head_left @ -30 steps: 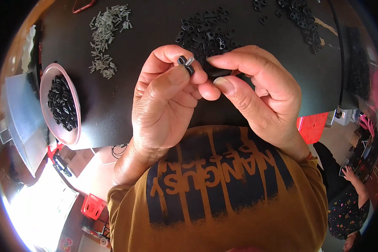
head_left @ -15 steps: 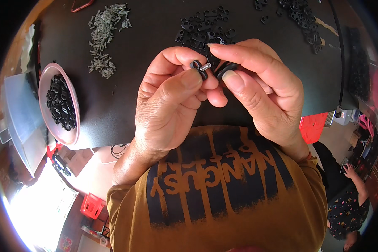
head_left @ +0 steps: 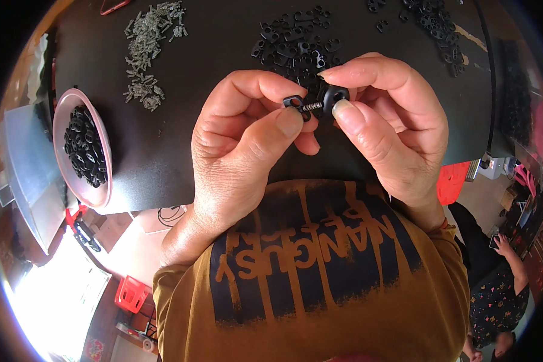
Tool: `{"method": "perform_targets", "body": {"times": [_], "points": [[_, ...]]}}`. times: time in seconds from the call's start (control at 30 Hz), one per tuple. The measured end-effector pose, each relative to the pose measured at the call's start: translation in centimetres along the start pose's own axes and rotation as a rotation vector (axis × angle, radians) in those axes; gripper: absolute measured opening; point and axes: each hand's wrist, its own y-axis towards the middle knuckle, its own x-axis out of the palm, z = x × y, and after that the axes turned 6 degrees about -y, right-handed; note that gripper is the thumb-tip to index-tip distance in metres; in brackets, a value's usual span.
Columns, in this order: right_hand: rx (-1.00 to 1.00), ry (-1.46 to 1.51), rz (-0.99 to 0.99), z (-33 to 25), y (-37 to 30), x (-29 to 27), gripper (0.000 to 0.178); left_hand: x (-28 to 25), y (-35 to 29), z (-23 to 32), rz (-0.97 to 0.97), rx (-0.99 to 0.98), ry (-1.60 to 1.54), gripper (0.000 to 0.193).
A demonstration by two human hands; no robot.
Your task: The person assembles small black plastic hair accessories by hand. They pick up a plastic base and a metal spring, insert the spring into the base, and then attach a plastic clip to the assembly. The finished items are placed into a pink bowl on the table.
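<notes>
My left hand point(head_left: 238, 136) pinches a small black plastic cord-lock piece with a hole through it point(head_left: 292, 101) between thumb and forefinger. A thin metal spring point(head_left: 312, 107) sticks out of that piece toward the right. Thumb and forefinger of my right hand point(head_left: 398, 123) grip a rounded black cord-lock shell point(head_left: 333, 96). The spring's free end points at the shell, close to it; whether they touch I cannot tell. Both hands are raised over the near part of the table. Just beyond them lies a pile of black holed pieces point(head_left: 289, 45), partly hidden by my fingers.
Loose springs point(head_left: 143, 51) lie scattered at the table's far left. A pink bowl point(head_left: 98, 196) of black pieces stands by the left edge. More black parts point(head_left: 435, 30) sit at the far right. A red basket point(head_left: 131, 294) is on the floor; a seated person point(head_left: 498, 301) is at right.
The black piece in my left hand has tilted, and its spring now points toward the shell. My right hand has shifted slightly right, turning the shell so its rounded side shows.
</notes>
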Motion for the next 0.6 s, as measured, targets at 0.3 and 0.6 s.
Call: {"method": "perform_targets", "body": {"times": [0.3, 0.6], "points": [[-0.111, -0.347, -0.053, -0.66, 0.20, -0.53, 0.025, 0.25, -0.23, 0.11, 0.028, 0.055, 0.150, 0.017], [-0.106, -0.340, -0.052, -0.53, 0.09, -0.32, 0.027, 0.85, -0.29, -0.03, 0.096, 0.076, 0.231, 0.016]]}}
